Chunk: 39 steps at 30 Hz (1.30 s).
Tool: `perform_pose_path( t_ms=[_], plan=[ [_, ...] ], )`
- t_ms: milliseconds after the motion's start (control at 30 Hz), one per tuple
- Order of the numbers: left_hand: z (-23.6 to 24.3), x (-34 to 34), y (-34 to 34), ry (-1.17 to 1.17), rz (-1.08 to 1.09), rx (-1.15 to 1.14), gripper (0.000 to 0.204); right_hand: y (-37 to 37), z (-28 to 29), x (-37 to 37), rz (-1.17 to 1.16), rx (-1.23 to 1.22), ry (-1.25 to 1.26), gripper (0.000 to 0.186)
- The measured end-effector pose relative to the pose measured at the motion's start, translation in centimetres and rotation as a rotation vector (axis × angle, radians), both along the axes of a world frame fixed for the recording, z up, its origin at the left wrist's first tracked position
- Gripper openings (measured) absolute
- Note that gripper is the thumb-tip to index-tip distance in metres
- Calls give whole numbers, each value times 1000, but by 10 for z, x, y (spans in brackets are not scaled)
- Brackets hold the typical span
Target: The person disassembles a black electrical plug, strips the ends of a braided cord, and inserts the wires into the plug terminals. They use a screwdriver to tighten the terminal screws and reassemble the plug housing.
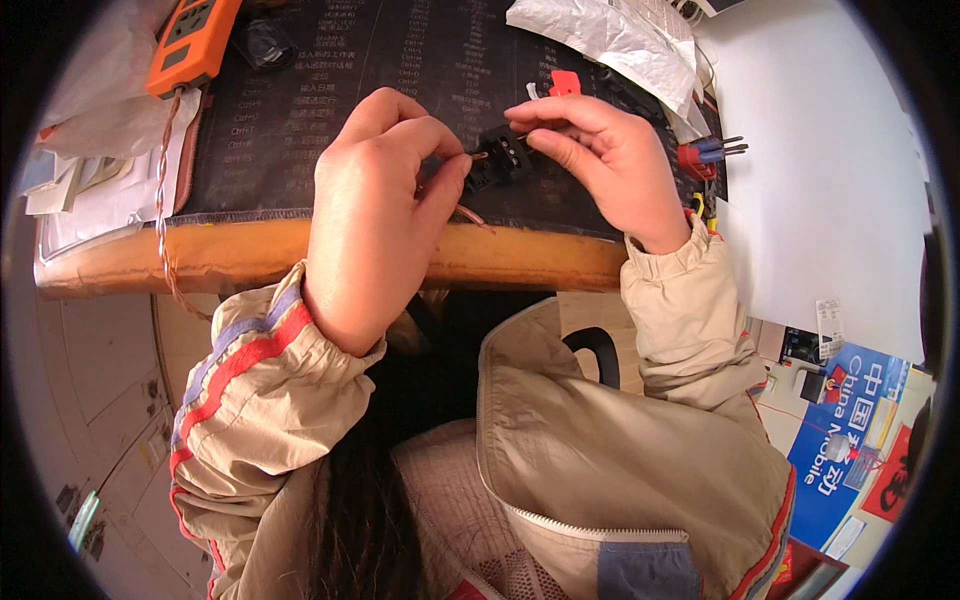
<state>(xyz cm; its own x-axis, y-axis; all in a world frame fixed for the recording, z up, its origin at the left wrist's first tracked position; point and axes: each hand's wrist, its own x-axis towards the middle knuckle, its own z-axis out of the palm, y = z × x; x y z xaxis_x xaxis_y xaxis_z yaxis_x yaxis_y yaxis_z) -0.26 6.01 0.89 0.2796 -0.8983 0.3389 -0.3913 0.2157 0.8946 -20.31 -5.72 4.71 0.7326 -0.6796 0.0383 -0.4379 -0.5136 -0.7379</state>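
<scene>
My left hand [375, 220] pinches a thin copper-coloured end at the left side of a small black plastic block [508, 152], which has pale round spots on its face. My right hand [615, 170] is at the block's other side, thumb and forefinger closed on a thin piece too small to name. A pinkish wire [473, 218] shows below the block, beside my left hand. Both hands are above the dark printed mat [260, 140] near the desk's front edge.
An orange power strip [190, 40], twisted wires [163, 200] and papers [75, 230] lie at the left. A crumpled white package [610, 30] and a red piece [563, 84] lie at the back. Tools [700, 160] stand at the right beside a white board [820, 170]. The wooden edge [500, 250] runs across.
</scene>
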Motion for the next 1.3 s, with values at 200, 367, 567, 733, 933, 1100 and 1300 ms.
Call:
perform_pose_path(
  t_ms=[200, 367, 567, 733, 933, 1100, 1300],
  plan=[
    [3, -1, -1, 11, -26, 23, 7, -4, -1, 1, -55, 110, 116, 22],
    [3, -4, -5, 15, -18, 36, 7, -1, 5, 5, 70, -16, 66, 24],
    [4, -8, -5, 37, -13, 30, 6, -2, 3, 7, 82, 42, 54, 25],
    [3, -11, -5, 43, 4, 37, 6, -2, -5, 7, 100, 41, -49, 25],
    [0, -16, -5, -50, 24, -16, 5, 1, -3, 7, 129, -51, -59, 25],
    [1, -20, 0, -178, 56, -20, 4, 0, -5, 6, 162, -149, -87, 25],
    [5, -10, -2, -222, -22, 12, 12, -4, -8, 3, 218, -239, -108, 32]
  ],
)
